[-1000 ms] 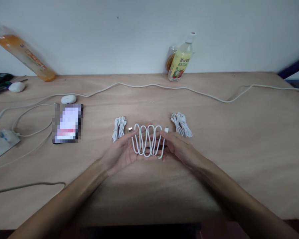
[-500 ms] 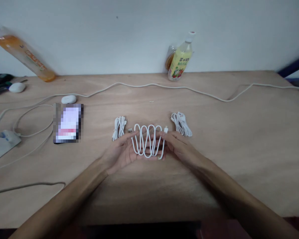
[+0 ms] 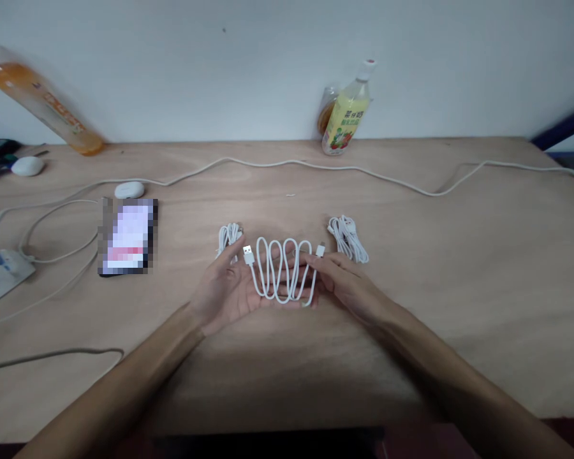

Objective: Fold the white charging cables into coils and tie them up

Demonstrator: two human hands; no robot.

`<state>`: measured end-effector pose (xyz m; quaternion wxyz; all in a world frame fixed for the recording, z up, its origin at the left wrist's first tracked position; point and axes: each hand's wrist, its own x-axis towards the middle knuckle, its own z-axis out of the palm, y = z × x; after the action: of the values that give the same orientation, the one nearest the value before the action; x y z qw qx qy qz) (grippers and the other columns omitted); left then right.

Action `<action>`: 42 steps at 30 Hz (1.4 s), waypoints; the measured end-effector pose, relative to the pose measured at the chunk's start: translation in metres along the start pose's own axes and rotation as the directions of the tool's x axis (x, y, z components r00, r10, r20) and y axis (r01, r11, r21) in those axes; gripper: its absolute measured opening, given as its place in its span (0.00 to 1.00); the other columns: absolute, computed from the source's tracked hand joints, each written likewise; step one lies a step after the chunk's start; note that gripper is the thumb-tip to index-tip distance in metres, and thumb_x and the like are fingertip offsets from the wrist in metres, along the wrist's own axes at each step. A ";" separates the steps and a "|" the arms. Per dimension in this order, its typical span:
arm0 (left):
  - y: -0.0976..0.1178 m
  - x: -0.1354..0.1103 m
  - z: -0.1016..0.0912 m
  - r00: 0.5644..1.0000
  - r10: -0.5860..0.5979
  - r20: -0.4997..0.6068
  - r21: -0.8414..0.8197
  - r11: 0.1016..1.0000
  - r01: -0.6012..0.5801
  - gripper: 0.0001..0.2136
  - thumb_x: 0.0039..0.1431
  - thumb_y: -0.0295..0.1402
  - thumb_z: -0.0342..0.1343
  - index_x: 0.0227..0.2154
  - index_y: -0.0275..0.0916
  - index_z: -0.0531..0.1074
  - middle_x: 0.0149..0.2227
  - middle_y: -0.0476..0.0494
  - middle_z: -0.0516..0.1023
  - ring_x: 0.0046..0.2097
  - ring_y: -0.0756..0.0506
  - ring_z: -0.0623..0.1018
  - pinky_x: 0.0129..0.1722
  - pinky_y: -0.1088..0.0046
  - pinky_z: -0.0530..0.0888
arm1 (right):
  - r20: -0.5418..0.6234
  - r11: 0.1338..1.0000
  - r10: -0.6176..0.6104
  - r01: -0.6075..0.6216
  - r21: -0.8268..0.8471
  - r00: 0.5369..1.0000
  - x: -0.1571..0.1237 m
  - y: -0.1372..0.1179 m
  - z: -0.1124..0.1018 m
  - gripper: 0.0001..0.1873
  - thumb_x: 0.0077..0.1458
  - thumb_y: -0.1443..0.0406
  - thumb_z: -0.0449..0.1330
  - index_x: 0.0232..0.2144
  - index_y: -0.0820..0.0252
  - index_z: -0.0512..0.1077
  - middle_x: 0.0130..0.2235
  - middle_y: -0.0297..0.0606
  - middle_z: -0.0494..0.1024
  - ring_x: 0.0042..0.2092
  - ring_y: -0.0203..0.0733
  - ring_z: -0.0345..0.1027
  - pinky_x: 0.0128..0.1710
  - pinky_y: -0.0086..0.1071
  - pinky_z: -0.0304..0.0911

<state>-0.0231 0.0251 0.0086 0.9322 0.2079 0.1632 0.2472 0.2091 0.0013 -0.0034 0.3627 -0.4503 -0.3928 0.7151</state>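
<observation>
Plain wall, pale wooden table, soft even light.
A bare grey-white wall point(image 3: 172, 64) runs straight across the back, one small dark speck high up. Below it, a wide light plywood table point(image 3: 459, 268) fills the view, grain showing, dim shadow along its near edge. A dark blue bar point(image 3: 562, 127) slants in at far right.

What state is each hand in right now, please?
Left hand: cupped around the looped white charging cable, holding its USB-plug end.
Right hand: grip closed on the cable's other end.
</observation>
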 end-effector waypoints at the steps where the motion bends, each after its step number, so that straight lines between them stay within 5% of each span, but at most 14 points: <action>1: 0.000 0.000 0.000 1.000 0.000 -0.001 0.002 1.000 0.000 0.34 0.73 0.56 0.55 0.69 0.35 0.72 0.65 0.26 0.80 0.66 0.26 0.80 0.67 0.46 0.75 | 0.004 1.000 -0.006 0.006 0.003 1.000 0.000 0.000 0.000 0.25 0.60 0.41 0.70 0.35 0.56 0.83 0.38 0.40 0.84 0.35 0.42 0.76 0.28 0.32 0.70; 4: -0.003 0.001 0.003 0.997 0.020 -0.080 0.060 0.998 -0.016 0.31 0.71 0.53 0.61 0.66 0.35 0.75 0.64 0.26 0.81 0.66 0.27 0.81 0.66 0.47 0.76 | 0.027 1.000 -0.021 0.022 -0.016 0.999 -0.001 -0.001 0.001 0.25 0.61 0.41 0.69 0.33 0.55 0.82 0.36 0.39 0.83 0.36 0.42 0.76 0.30 0.33 0.70; 8: -0.011 0.000 0.011 0.966 0.102 -0.238 0.231 0.972 -0.046 0.26 0.61 0.27 0.73 0.63 0.40 0.78 0.64 0.32 0.82 0.60 0.31 0.85 0.62 0.51 0.80 | 0.032 0.996 -0.040 0.042 -0.078 0.999 -0.002 -0.004 0.000 0.24 0.63 0.42 0.68 0.32 0.54 0.81 0.33 0.37 0.80 0.36 0.43 0.74 0.34 0.35 0.71; 10: -0.013 -0.001 0.014 0.965 0.089 -0.246 0.261 0.965 -0.022 0.26 0.58 0.22 0.74 0.60 0.41 0.80 0.64 0.33 0.83 0.57 0.33 0.87 0.60 0.51 0.81 | 0.029 0.994 -0.045 0.048 -0.093 0.999 -0.002 -0.006 0.000 0.23 0.63 0.42 0.68 0.31 0.53 0.80 0.32 0.36 0.79 0.37 0.43 0.73 0.37 0.37 0.73; 19: -0.015 -0.001 0.014 0.956 0.116 -0.271 0.370 0.929 -0.008 0.24 0.56 0.28 0.77 0.56 0.41 0.82 0.55 0.36 0.88 0.60 0.34 0.85 0.62 0.54 0.79 | 0.053 0.990 0.018 -0.011 -0.143 0.998 -0.003 -0.009 -0.001 0.26 0.63 0.40 0.67 0.37 0.56 0.82 0.31 0.35 0.77 0.29 0.38 0.68 0.23 0.30 0.64; 26: -0.013 0.000 0.017 0.964 0.105 -0.245 0.384 0.923 -0.003 0.25 0.55 0.29 0.78 0.56 0.41 0.83 0.54 0.37 0.88 0.59 0.34 0.86 0.62 0.56 0.78 | 0.119 0.982 0.039 -0.015 -0.190 0.992 -0.002 -0.009 -0.002 0.28 0.65 0.40 0.63 0.33 0.57 0.76 0.28 0.35 0.78 0.23 0.35 0.71 0.17 0.28 0.53; 33: -0.015 0.000 0.016 0.960 0.119 -0.253 0.375 0.927 -0.016 0.29 0.55 0.27 0.77 0.61 0.42 0.81 0.55 0.36 0.88 0.62 0.32 0.84 0.62 0.54 0.80 | 0.171 0.969 0.004 0.039 -0.245 0.985 -0.003 -0.012 0.001 0.22 0.65 0.45 0.67 0.38 0.58 0.80 0.24 0.28 0.76 0.19 0.31 0.67 0.16 0.26 0.55; 42: -0.015 -0.001 0.013 0.965 0.112 -0.239 0.317 0.948 -0.032 0.25 0.62 0.27 0.73 0.62 0.43 0.80 0.64 0.34 0.83 0.66 0.31 0.81 0.63 0.49 0.81 | 0.102 0.976 -0.004 0.026 -0.216 0.995 -0.001 -0.009 0.001 0.19 0.63 0.47 0.69 0.38 0.58 0.83 0.30 0.32 0.80 0.24 0.33 0.69 0.22 0.27 0.63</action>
<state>-0.0131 0.0084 0.0128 0.8496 0.3242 0.3101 0.2772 0.2102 0.0036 0.0055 0.2963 -0.4474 -0.4899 0.6871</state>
